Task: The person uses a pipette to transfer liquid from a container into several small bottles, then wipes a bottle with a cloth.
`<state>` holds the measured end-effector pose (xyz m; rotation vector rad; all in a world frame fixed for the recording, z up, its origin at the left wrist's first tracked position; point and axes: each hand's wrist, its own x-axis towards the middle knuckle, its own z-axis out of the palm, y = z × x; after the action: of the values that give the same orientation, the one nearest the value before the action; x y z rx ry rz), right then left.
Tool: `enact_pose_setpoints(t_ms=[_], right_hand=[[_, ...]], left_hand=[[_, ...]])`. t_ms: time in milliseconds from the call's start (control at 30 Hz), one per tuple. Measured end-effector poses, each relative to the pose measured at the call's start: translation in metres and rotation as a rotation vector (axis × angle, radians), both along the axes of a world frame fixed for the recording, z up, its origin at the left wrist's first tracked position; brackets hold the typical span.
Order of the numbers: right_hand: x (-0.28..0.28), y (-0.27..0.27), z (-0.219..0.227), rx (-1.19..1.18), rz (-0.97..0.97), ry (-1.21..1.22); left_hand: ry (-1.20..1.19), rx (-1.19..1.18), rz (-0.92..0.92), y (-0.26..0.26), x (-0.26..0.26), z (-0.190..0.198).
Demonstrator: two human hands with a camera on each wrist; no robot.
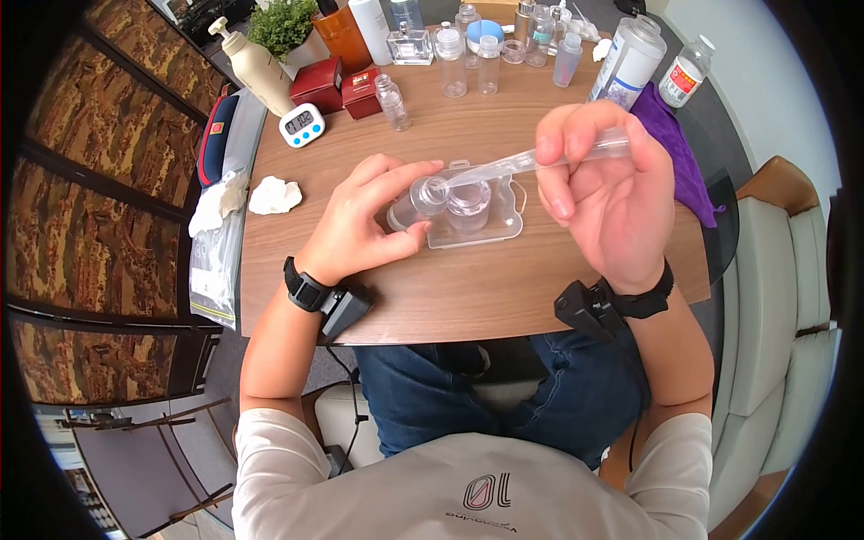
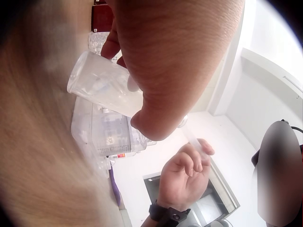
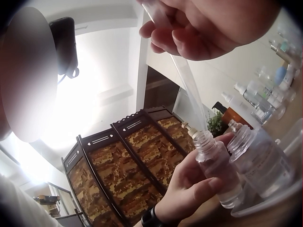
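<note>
My left hand [image 1: 360, 220] grips a small clear bottle [image 3: 220, 165], uncapped and tilted a little, between thumb and fingers. A clear plastic dropper [image 1: 508, 166] slants down into the mouth of this bottle. Its upper end is held by my right hand [image 1: 616, 193], with the thumb and fingers around the bulb. Right beside the small bottle stands a wider clear bottle [image 3: 262, 163], its neck uncapped. It stands in a shallow clear plastic tray [image 1: 497, 239]. Liquid shows in the lower part of the small bottle in the right wrist view.
Left of my hands lie a crumpled tissue [image 1: 274, 195] and a white timer [image 1: 301, 126]. A small open glass bottle [image 1: 392, 103] stands ahead, before red boxes [image 1: 317, 84]. Several clear bottles line the back. A large white-labelled bottle [image 1: 627, 63] and purple cloth [image 1: 677, 157] are at right.
</note>
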<state>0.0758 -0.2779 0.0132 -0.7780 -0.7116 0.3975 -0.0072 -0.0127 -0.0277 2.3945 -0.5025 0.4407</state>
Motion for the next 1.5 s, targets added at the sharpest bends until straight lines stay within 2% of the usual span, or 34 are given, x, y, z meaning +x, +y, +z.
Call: enact_pose_setpoints(t_ms=[367,433,567,633,667,733,867,1500], right_hand=[[-0.001,-0.001,0.000,-0.018,-0.023,-0.015],[0.004,-0.005,-0.001,0.079,0.005,-0.036],[0.009,-0.010,-0.002,0.066,-0.048,-0.080],[0.003,-0.004,-0.003,-0.080,-0.102,-0.101],[-0.001,0.001,-0.003,-0.080,-0.103,-0.100],[-0.011,0.011,-0.003,-0.376,-0.189,-0.145],[-0.013,0.021,-0.004,-0.523,-0.141,-0.087],[-0.006,0.023,-0.013,-0.519,-0.088,-0.038]], left_hand=[[-0.007,0.005,0.001,0.000,0.000,0.000],[0.006,0.005,0.003,0.001,0.000,0.001],[0.016,-0.015,0.033,0.002,-0.001,0.000],[0.016,-0.029,0.041,0.002,-0.001,-0.001],[0.017,-0.030,0.040,0.002,0.000,-0.001],[0.005,-0.030,0.042,0.001,-0.001,0.000],[0.017,-0.031,0.044,0.001,-0.001,0.000],[0.021,-0.048,0.040,0.001,-0.002,0.000]])
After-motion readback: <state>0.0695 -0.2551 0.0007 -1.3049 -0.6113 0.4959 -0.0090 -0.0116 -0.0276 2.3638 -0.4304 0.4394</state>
